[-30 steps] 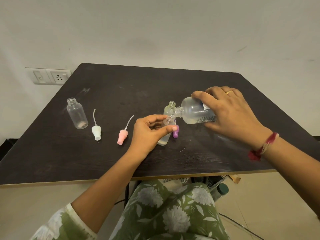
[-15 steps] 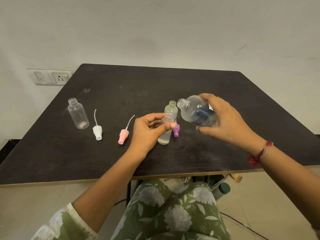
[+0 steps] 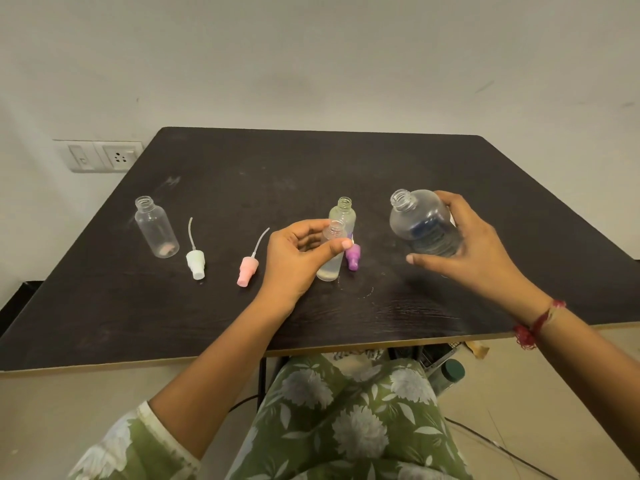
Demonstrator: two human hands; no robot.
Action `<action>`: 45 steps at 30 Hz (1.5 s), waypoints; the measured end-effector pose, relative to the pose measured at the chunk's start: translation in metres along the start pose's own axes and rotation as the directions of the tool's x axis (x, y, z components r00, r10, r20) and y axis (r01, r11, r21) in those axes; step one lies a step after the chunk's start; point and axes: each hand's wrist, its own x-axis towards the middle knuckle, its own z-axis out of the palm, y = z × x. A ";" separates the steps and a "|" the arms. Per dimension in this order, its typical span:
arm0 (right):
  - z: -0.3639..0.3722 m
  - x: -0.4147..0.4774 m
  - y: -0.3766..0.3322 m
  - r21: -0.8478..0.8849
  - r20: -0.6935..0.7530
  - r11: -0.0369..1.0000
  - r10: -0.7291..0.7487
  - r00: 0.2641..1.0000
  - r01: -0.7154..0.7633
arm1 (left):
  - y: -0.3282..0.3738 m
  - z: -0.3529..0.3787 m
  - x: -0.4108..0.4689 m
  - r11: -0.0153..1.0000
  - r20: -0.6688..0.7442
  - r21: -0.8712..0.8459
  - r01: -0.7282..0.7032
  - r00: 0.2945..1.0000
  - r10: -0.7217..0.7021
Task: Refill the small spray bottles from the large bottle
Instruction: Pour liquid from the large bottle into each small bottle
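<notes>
My left hand pinches the neck of a small clear spray bottle that stands on the dark table with liquid in it. Just behind it stands a second small bottle, greenish and uncapped. My right hand grips the large clear bottle, uncapped, almost upright and held above the table to the right. A third small bottle stands open at the left. Lying on the table are a white spray cap, a pink spray cap and a purple spray cap.
A wall socket and switch sit at the left behind the table. A few droplets and a wet ring mark the table in front of the held small bottle. Under the table's right edge lies a dark-capped bottle.
The large bottle was tipped with its mouth at the small bottle's neck. My right hand has swung it back almost upright and carried it right, away from the small bottle. My left hand has stayed put.
</notes>
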 end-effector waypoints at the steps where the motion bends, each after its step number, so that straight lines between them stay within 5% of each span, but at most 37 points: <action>1: 0.001 0.001 -0.001 -0.028 -0.006 1.000 -0.006 1.000 0.006 | 0.000 0.000 0.001 1.000 -0.001 0.001 -0.002 1.000 0.002; 13: 0.013 0.018 -0.022 -0.373 -0.017 0.915 -0.174 0.985 0.155 | 0.001 -0.003 0.004 0.999 -0.002 0.037 -0.021 1.000 0.022; 45: 0.011 0.029 -0.044 -0.631 0.063 0.746 -0.223 0.973 0.212 | -0.007 -0.006 0.006 0.998 -0.002 0.067 -0.008 1.000 0.008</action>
